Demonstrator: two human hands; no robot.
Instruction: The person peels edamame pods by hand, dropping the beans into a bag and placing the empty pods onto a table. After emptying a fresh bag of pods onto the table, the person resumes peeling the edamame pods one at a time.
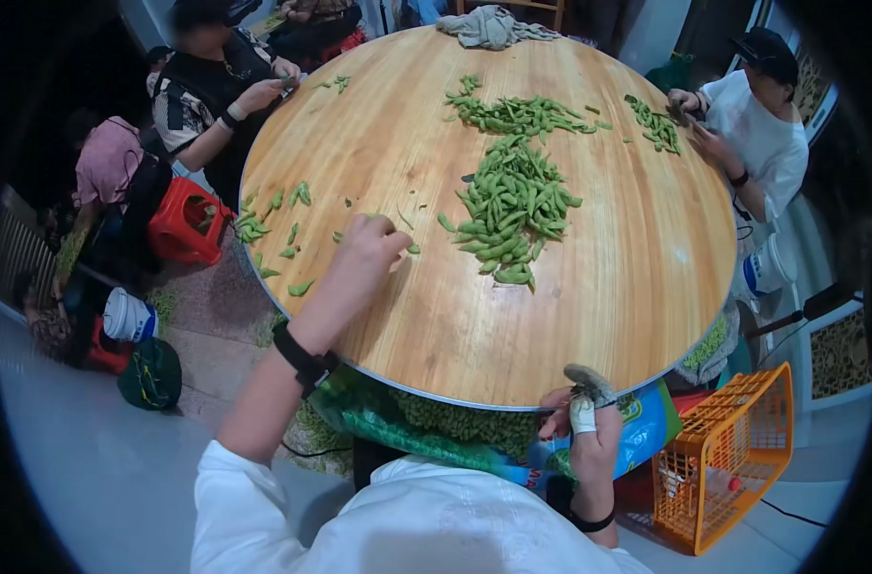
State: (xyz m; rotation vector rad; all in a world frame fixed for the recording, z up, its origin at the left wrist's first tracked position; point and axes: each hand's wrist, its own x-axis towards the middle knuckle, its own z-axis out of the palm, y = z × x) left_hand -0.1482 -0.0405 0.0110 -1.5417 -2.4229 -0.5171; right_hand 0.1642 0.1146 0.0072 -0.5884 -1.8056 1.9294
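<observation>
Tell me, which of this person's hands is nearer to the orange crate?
The right. The right hand is at the near edge of the table, beside the orange crate in view; the left hand is farther off, out over the tabletop.

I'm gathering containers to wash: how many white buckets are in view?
2: one bucket at left, near a dark green bag; another right of the round table. More may be hidden.

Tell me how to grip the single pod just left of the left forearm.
Probably best pinched across its middle, from above: the pod is slim and lies on the table, touching no other, which leaves both long sides free.
</observation>
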